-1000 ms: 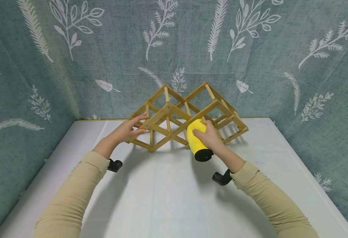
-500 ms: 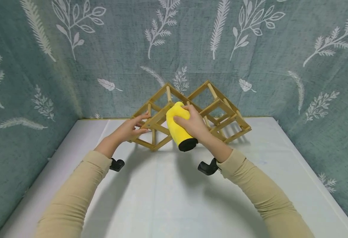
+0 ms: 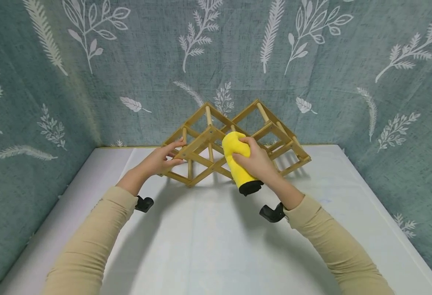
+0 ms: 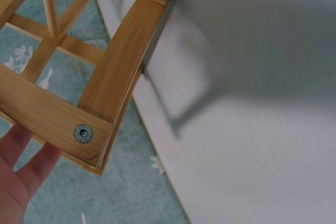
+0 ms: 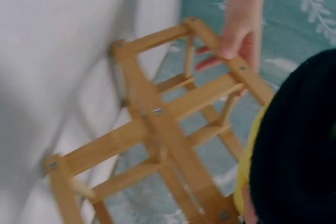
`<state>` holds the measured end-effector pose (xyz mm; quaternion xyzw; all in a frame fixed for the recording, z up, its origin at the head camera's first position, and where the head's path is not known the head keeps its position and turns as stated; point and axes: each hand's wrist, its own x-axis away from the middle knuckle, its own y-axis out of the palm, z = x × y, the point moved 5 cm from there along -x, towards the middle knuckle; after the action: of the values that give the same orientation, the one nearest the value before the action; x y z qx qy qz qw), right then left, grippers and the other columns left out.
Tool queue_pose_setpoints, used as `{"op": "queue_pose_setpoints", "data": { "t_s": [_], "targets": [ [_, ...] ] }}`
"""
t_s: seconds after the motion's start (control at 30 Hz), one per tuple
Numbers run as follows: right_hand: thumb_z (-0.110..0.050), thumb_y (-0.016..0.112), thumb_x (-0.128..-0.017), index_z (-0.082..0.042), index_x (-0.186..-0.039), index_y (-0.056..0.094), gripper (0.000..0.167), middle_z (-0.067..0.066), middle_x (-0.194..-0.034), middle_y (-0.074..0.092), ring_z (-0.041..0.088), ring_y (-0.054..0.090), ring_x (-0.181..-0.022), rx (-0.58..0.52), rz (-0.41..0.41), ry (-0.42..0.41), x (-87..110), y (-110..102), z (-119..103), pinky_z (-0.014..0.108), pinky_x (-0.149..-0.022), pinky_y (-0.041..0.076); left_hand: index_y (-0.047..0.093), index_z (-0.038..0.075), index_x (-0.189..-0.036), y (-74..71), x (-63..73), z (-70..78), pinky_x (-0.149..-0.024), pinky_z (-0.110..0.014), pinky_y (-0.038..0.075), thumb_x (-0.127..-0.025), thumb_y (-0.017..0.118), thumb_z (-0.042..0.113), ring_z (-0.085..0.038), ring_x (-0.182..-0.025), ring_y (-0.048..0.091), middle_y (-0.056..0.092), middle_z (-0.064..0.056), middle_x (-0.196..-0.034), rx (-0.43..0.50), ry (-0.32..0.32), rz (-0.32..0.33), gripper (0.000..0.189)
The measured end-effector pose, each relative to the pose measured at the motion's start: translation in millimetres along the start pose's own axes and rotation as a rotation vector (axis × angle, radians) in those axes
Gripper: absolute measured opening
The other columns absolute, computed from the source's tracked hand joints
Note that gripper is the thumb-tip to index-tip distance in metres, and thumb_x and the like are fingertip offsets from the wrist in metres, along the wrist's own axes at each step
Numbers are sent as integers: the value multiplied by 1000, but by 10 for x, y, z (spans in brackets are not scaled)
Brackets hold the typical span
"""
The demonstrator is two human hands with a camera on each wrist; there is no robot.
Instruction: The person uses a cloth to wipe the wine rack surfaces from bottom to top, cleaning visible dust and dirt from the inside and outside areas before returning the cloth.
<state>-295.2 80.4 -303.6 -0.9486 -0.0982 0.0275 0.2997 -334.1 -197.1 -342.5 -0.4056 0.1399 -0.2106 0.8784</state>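
Observation:
A folding wooden rack (image 3: 197,152) of crossed slats and round dowels stands at the back of the table. My left hand (image 3: 160,159) holds its left end, thumb below and fingers around the slat; in the left wrist view the fingers (image 4: 39,163) show behind a bolted corner. My right hand (image 3: 254,159) grips a yellow cloth (image 3: 238,166), bunched into a roll with a black end, over the rack's middle front slat. In the right wrist view the cloth's black end (image 5: 299,145) fills the right side and hides most of the right hand.
The white table (image 3: 205,246) stretches forward of the rack. Green fabric with white leaf prints (image 3: 146,61) hangs close behind the rack and along both sides. Black wrist mounts (image 3: 271,213) stick out under both forearms.
My right hand slid the cloth left and up along the front slat, then back right and slightly down. The left hand keeps its hold, and the rack stays in place.

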Motion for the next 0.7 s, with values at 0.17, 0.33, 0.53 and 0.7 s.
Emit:
{"op": "queue_pose_setpoints", "data": {
  "t_s": [0.17,0.33,0.53,0.7],
  "targets": [
    [-33,58,-89,-19,-139,33,58,13,-120,49,24,58,-84,-70,-14,-163,-103,71,-279,32,-64,50,31,19,-143,-8,-7,-21,-91,-54,41,-90,59,20,-35,-112,52,14,-1,-154,-8,-1,15,60],
    [-24,59,-89,-18,-135,36,52,14,-118,48,28,55,-87,-243,51,-281,85,-67,-309,35,-66,51,30,18,-144,27,-1,-37,-90,-54,42,-90,58,24,-36,-111,52,13,-2,-154,-9,5,7,61],
    [-28,59,-89,-15,-136,37,54,18,-120,50,25,56,-81,-54,18,-148,313,-235,330,31,-63,48,30,19,-144,29,22,-14,-89,-54,42,-91,57,23,-36,-111,52,13,-2,-154,4,12,5,60],
    [-32,54,-91,-8,-140,32,59,24,-132,43,32,56,-94,82,4,-2,271,-250,936,39,-73,48,29,20,-144,12,35,11,-90,-52,42,-91,57,23,-35,-112,52,11,-1,-154,15,-1,-3,60]
  ]
}}
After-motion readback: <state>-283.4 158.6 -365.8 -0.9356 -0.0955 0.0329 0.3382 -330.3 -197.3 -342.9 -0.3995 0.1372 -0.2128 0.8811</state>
